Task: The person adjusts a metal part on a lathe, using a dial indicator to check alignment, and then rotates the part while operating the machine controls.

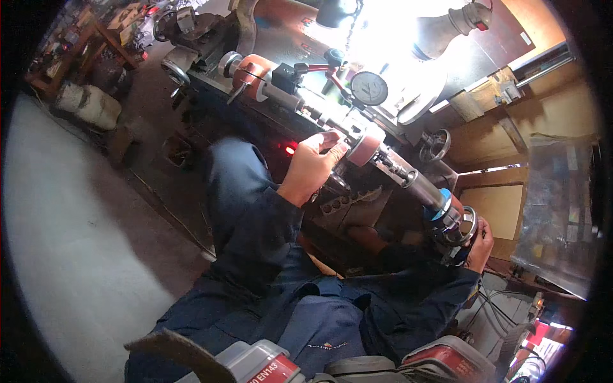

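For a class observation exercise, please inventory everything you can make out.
shaft: one, grey, diagonal through centre
disc: one, reddish, on shaft
housing: one, orange, shaft's upper-left end
dial gauge: one, pale face, above disc
ring: one, blue, near shaft's lower end
handwheels: three or more, silvery, right and upper left
holed plate: one, grey, below disc
light: one, red, left of disc
plastic sheet: one, clear, far right
canisters: two, grey and red, lower edge
clutter: uncountable, mixed, upper left
left hand: one, dark sleeve, at shaft
right hand: one, dark sleeve, at lower handwheel
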Demonstrator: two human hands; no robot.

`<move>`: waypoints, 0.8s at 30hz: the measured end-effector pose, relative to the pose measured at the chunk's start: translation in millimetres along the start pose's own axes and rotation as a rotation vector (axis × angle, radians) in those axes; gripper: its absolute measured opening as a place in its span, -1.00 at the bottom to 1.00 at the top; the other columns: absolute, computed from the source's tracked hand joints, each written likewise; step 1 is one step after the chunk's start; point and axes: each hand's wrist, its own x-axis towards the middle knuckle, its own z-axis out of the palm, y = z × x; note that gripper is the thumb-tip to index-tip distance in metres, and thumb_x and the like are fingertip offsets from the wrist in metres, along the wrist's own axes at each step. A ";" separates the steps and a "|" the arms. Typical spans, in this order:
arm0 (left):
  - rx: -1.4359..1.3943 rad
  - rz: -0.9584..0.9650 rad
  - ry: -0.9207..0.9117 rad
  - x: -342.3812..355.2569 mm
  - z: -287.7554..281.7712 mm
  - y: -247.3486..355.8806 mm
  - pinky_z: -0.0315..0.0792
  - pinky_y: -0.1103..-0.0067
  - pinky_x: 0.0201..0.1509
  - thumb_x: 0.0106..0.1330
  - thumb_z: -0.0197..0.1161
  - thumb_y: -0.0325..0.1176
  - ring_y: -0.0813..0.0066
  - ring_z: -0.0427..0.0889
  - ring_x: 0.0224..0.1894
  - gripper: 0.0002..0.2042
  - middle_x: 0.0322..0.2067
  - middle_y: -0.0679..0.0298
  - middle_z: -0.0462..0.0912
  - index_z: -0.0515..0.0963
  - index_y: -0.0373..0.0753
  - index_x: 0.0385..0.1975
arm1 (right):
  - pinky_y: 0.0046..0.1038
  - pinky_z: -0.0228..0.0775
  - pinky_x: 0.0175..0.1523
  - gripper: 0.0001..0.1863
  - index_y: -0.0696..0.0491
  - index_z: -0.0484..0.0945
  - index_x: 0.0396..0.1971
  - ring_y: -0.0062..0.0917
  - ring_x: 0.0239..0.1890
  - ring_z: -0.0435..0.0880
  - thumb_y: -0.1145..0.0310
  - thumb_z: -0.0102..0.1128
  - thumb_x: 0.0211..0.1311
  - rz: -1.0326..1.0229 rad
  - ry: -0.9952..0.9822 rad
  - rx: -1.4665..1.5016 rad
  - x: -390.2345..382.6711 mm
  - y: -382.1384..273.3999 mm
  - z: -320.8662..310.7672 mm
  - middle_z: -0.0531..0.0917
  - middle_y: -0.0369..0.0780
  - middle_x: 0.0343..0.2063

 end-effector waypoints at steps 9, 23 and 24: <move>-0.098 -0.014 -0.020 -2.3 8.0 17.2 0.15 0.77 -0.62 0.42 0.26 -0.34 0.87 0.28 -0.60 -0.75 -0.42 0.45 0.58 0.51 -0.37 -0.05 | -0.50 0.45 -0.25 -0.67 0.19 0.62 -0.16 -0.62 -0.37 0.59 0.19 0.08 0.48 0.069 -0.026 -0.284 1.7 -35.2 -7.0 0.66 -0.27 -0.39; -0.154 0.000 0.059 3.0 7.4 -1.0 0.11 0.78 -0.65 0.41 0.24 -0.40 0.86 0.26 -0.65 -0.84 -0.41 0.44 0.57 0.51 -0.32 -0.13 | -0.41 0.38 0.07 -0.69 0.16 0.46 0.06 -0.47 -0.08 0.54 0.39 0.03 0.38 -0.429 -0.070 -0.598 5.7 26.1 23.6 0.58 -0.20 -0.16; -0.153 0.004 0.061 3.2 7.1 -1.4 0.11 0.78 -0.65 0.41 0.25 -0.41 0.86 0.27 -0.65 -0.85 -0.41 0.44 0.58 0.51 -0.32 -0.13 | -0.41 0.37 0.09 -0.67 0.16 0.44 0.08 -0.47 -0.07 0.53 0.40 0.03 0.37 -0.415 0.000 -0.658 3.8 27.0 19.2 0.57 -0.19 -0.14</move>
